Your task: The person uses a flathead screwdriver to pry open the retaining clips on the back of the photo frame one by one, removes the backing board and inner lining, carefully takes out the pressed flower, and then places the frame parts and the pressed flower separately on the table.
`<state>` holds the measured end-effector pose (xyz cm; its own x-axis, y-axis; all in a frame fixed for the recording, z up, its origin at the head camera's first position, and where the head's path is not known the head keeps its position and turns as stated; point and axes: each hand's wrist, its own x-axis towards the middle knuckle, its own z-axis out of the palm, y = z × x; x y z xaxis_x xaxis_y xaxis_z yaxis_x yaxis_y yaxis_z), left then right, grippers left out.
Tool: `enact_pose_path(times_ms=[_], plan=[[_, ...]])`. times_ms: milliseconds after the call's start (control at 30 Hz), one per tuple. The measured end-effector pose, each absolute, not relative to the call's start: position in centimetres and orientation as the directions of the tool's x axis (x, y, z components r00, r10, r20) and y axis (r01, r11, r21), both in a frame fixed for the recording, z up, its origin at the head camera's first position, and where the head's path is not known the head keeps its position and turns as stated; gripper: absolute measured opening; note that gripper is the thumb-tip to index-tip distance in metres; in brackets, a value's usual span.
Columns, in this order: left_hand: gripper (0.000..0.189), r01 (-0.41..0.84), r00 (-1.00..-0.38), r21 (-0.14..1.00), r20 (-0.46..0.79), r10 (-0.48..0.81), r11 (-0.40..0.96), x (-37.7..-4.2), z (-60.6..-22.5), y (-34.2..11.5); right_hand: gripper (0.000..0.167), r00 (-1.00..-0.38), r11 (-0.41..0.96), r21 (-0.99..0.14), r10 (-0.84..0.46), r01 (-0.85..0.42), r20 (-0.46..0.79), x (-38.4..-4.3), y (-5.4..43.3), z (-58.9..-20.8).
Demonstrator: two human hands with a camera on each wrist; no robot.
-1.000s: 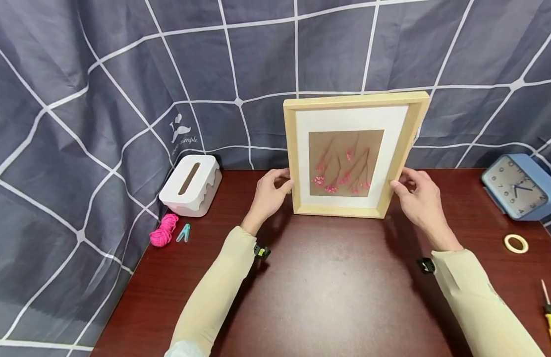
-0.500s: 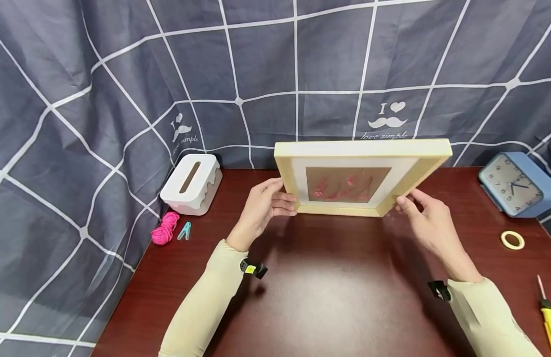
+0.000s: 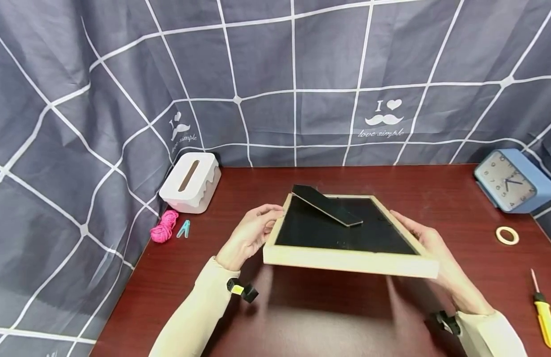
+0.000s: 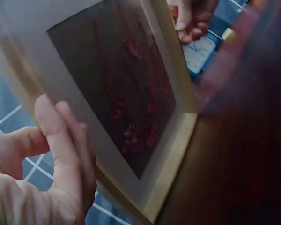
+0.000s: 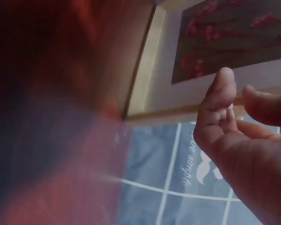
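A light wooden picture frame [image 3: 347, 260] leans toward me, its front edge raised off the table. Its black backing [image 3: 347, 230] faces up, and a black stand flap [image 3: 327, 206] juts from it. On its left side my left hand [image 3: 253, 233] holds the edge; the right side is held by my right hand [image 3: 440, 258], whose fingers are partly hidden behind the wood. Pink flowers on a brown picture [image 4: 122, 89] behind a white mat show on the underside in the left wrist view. In the right wrist view my right fingers [image 5: 218, 98] curl at the edge.
A white tissue box [image 3: 191, 182], pink yarn [image 3: 164, 226] and a teal clothespin [image 3: 184, 229] lie at the left. At the right are a blue clock [image 3: 516, 181], a cream ring [image 3: 507, 235] and a yellow-handled screwdriver [image 3: 546, 322]. A grid-patterned curtain [image 3: 266, 74] hangs behind the dark red table [image 3: 257, 178].
The picture frame has tipped from upright with its picture facing me to face down with its back up. Both hands have come nearer with it, turning as it tilts.
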<state>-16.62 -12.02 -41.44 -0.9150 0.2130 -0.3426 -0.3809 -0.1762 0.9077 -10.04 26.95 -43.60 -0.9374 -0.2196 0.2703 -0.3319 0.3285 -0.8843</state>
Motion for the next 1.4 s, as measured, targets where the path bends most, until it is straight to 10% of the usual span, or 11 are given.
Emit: enact_pose_path(times_ms=[200, 367, 633, 1400], plan=[[0.04, -0.404, -0.896, 0.913, -0.384, 0.225, -0.05, -15.8, -43.0, -13.0, 0.065, -0.959, 0.048, -0.987, -0.235, 0.153, -0.16, -9.0, 26.6, -43.2], [0.045, -0.374, -0.897, 0.926, -0.374, 0.235, 0.048, -15.3, -44.0, -13.2, 0.072, -0.932, 0.166, -0.943, -0.181, 0.287, -0.315, -8.6, 25.9, -43.0], [0.041, -0.359, -0.895, 0.922, -0.383, 0.227, 0.144, -15.1, -45.3, -12.7, 0.07, -0.949, 0.554, -0.803, -0.07, 0.22, -0.309, -9.0, 25.8, -43.7], [0.023, -0.24, -0.94, 0.9, -0.309, 0.145, 0.365, -14.7, -46.2, -11.9, 0.045, -0.983, 0.769, -0.634, -0.052, 0.074, -0.177, -9.5, 24.4, -44.9]])
